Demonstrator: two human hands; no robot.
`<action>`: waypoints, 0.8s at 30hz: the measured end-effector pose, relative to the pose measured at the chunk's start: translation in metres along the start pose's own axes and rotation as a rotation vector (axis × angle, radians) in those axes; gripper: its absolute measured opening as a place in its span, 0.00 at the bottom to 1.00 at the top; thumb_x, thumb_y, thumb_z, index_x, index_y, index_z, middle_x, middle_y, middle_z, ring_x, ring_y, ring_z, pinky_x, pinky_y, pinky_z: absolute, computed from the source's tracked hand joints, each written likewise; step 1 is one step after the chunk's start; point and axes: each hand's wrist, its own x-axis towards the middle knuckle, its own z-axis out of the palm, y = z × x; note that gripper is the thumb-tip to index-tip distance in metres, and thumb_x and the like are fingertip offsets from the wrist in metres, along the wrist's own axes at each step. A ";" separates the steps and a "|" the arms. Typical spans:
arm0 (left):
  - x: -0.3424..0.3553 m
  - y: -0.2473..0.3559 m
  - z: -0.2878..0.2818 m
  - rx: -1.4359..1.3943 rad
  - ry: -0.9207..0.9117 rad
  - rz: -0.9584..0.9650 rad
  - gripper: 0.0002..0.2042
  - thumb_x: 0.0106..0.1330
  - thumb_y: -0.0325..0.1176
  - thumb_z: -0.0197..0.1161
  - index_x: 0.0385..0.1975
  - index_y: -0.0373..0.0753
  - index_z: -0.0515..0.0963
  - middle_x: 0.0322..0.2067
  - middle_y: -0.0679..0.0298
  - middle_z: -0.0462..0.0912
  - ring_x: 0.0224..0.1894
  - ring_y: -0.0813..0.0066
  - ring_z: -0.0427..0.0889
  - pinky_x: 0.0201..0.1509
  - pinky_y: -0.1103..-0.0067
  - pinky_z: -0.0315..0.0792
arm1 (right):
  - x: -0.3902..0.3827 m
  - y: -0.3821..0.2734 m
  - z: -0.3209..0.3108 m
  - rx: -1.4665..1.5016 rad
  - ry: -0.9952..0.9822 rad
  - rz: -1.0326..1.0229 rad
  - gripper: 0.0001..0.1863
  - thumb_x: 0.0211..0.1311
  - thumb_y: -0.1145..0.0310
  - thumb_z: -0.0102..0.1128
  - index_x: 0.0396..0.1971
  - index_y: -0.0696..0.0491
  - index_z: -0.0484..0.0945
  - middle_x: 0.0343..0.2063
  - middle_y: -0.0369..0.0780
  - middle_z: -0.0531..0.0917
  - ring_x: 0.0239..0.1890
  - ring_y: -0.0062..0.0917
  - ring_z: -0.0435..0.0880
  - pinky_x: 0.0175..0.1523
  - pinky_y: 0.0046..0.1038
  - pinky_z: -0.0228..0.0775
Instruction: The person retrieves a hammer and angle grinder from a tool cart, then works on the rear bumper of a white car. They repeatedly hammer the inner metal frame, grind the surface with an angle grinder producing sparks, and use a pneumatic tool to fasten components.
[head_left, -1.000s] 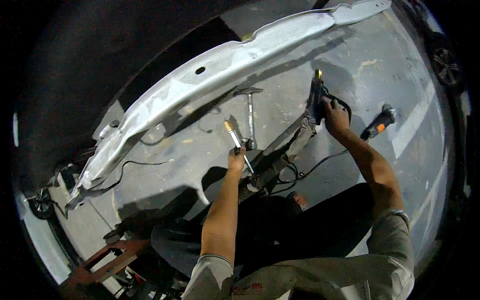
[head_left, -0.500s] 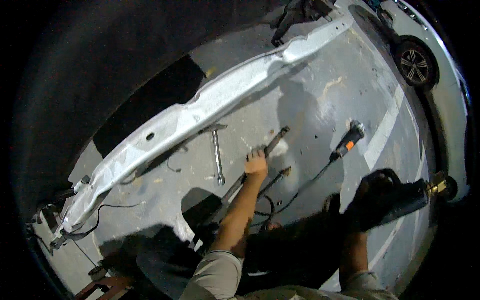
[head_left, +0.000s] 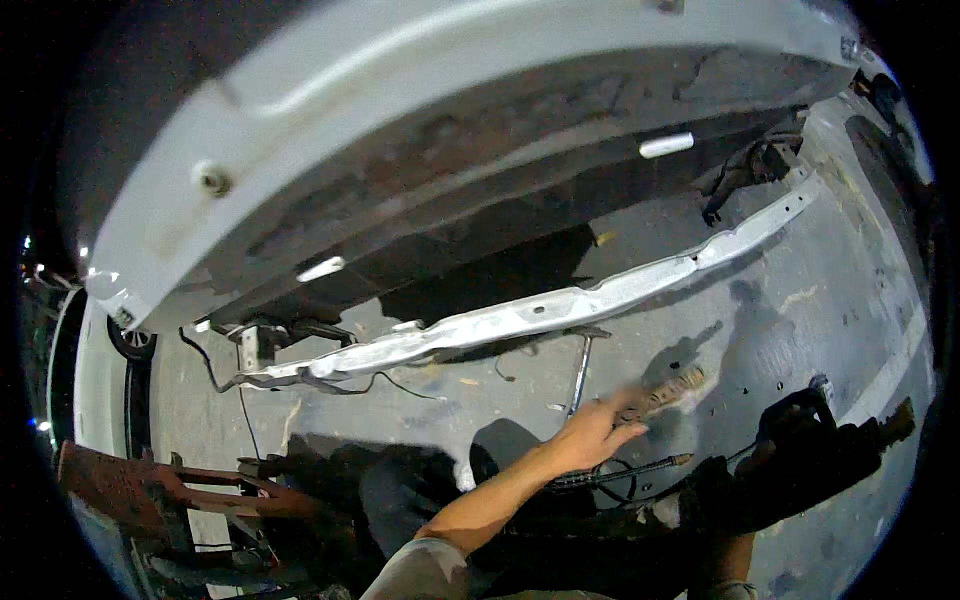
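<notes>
My left hand [head_left: 595, 432] is closed around a long metal bar, slightly blurred. The bar's worn, brownish, notched end [head_left: 678, 388] points away to the right, just above the floor. On the right, a bulky dark power tool [head_left: 815, 460] with a rough brownish tip is held above the floor. My right forearm [head_left: 735, 560] runs up under it, and the hand at its grip is lost in the dark. Beyond my left hand a T-handle socket wrench [head_left: 580, 372] lies on the floor. A dark ribbed rod [head_left: 630, 472] lies just below that hand.
A long white metal beam [head_left: 470, 335] runs across the floor ahead. Over it hangs a raised white vehicle panel [head_left: 400, 60]. A rusty red metal frame [head_left: 190, 490] stands at the near left. A loose black cable [head_left: 395, 385] lies near the beam's left end.
My view has swung left and up, bringing in the white panel and red frame. The left hand still grips the bar, its end now nearer to me. The power tool stays in my right hand.
</notes>
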 end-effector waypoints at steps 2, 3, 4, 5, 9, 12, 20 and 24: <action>-0.024 0.009 -0.027 -0.103 0.253 0.057 0.20 0.61 0.34 0.60 0.50 0.34 0.65 0.34 0.48 0.78 0.37 0.56 0.80 0.41 0.69 0.73 | 0.009 -0.017 0.004 0.037 0.001 -0.032 0.17 0.51 0.68 0.62 0.41 0.53 0.70 0.38 0.42 0.73 0.41 0.34 0.72 0.47 0.33 0.66; -0.033 0.011 -0.036 -0.145 0.441 0.151 0.19 0.60 0.31 0.60 0.49 0.34 0.66 0.33 0.51 0.78 0.34 0.61 0.79 0.39 0.73 0.72 | 0.018 -0.024 0.006 0.064 -0.006 -0.053 0.17 0.51 0.68 0.62 0.41 0.53 0.70 0.38 0.42 0.73 0.42 0.34 0.72 0.47 0.33 0.66; -0.037 0.015 -0.045 -0.198 0.563 0.207 0.18 0.59 0.30 0.59 0.48 0.33 0.66 0.30 0.54 0.77 0.32 0.65 0.77 0.37 0.75 0.71 | 0.021 -0.032 0.006 0.080 -0.011 -0.063 0.17 0.51 0.68 0.62 0.41 0.53 0.70 0.38 0.42 0.73 0.42 0.33 0.72 0.47 0.32 0.66; -0.037 0.024 -0.059 -0.234 0.706 0.275 0.17 0.59 0.29 0.59 0.47 0.33 0.67 0.28 0.56 0.76 0.29 0.70 0.75 0.36 0.77 0.70 | 0.027 -0.041 0.009 0.115 -0.007 -0.084 0.17 0.52 0.68 0.62 0.41 0.53 0.70 0.38 0.42 0.73 0.42 0.33 0.72 0.47 0.32 0.65; -0.009 0.051 -0.090 -0.075 0.949 0.432 0.14 0.61 0.31 0.60 0.44 0.31 0.70 0.23 0.61 0.73 0.24 0.74 0.71 0.31 0.79 0.67 | 0.038 -0.067 -0.007 0.181 0.002 -0.116 0.17 0.52 0.68 0.62 0.41 0.54 0.70 0.38 0.41 0.72 0.42 0.32 0.71 0.48 0.31 0.65; 0.008 0.067 -0.097 0.017 1.063 0.453 0.14 0.64 0.32 0.60 0.44 0.30 0.70 0.23 0.60 0.75 0.23 0.75 0.73 0.28 0.79 0.67 | 0.040 -0.090 -0.015 0.229 -0.005 -0.124 0.17 0.52 0.68 0.62 0.41 0.54 0.70 0.38 0.41 0.72 0.42 0.31 0.71 0.48 0.31 0.65; 0.030 0.052 -0.117 -0.123 1.012 0.594 0.14 0.67 0.37 0.58 0.40 0.31 0.69 0.20 0.62 0.73 0.20 0.79 0.72 0.24 0.82 0.65 | 0.067 -0.150 -0.009 0.441 -0.077 -0.179 0.16 0.52 0.67 0.62 0.40 0.54 0.70 0.38 0.40 0.72 0.43 0.29 0.71 0.50 0.29 0.64; 0.040 0.052 -0.114 -0.483 0.733 0.582 0.18 0.69 0.47 0.52 0.37 0.35 0.67 0.19 0.66 0.72 0.17 0.83 0.67 0.18 0.85 0.61 | 0.086 -0.168 -0.018 0.484 -0.112 -0.227 0.16 0.53 0.67 0.62 0.40 0.54 0.69 0.38 0.40 0.71 0.44 0.28 0.70 0.50 0.28 0.63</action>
